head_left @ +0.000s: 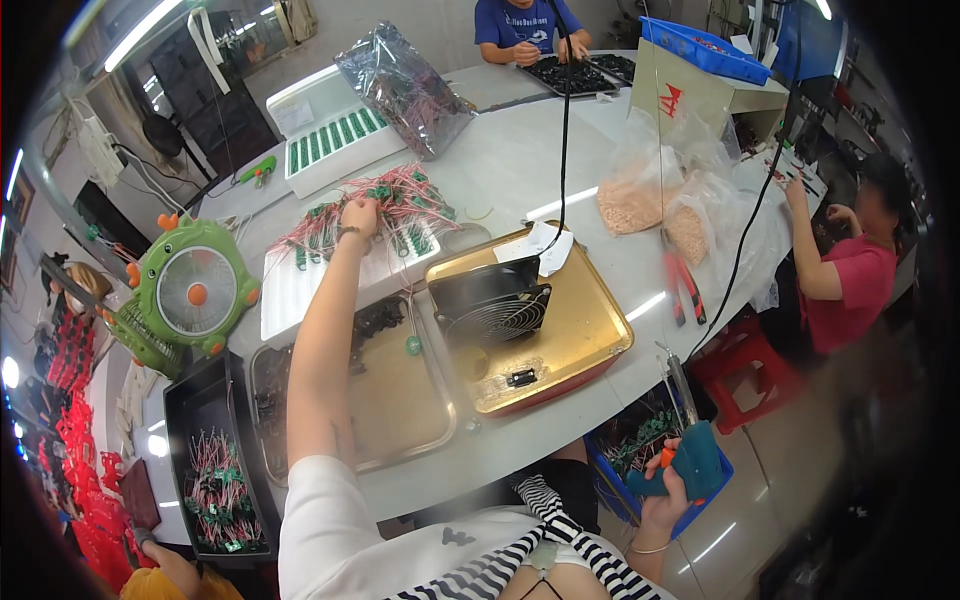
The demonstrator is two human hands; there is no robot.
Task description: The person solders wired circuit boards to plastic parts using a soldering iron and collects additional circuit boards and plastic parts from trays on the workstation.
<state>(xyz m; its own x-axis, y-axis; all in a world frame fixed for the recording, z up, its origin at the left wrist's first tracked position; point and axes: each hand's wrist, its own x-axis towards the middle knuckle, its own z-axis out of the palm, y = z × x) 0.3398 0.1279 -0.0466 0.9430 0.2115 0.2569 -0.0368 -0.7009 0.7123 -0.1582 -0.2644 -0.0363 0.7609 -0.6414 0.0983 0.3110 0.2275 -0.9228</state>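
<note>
My left hand [362, 217] reaches far forward into a pile of small green circuit boards with red and white wires [405, 190]. Its fingers are curled together among the wires, and their tips are partly hidden. Under the pile lies a white foam tray [285, 300]. One wired board [413, 345] dangles over the near side of that tray. Low at the right, my right hand [665, 500] grips a teal soldering gun [695, 460] with an orange trigger, its metal tip pointing up. Just left of the gun, a blue bin [606, 478] holds more wired boards.
A gold tray [590, 345] carries a black fan [490, 300] and a small black part [521, 378]. Beside it lie a metal tray [405, 400] and red pliers [682, 288]. A green fan [195, 290] stands left. Black cables [566, 110] hang overhead. Two people work across the table.
</note>
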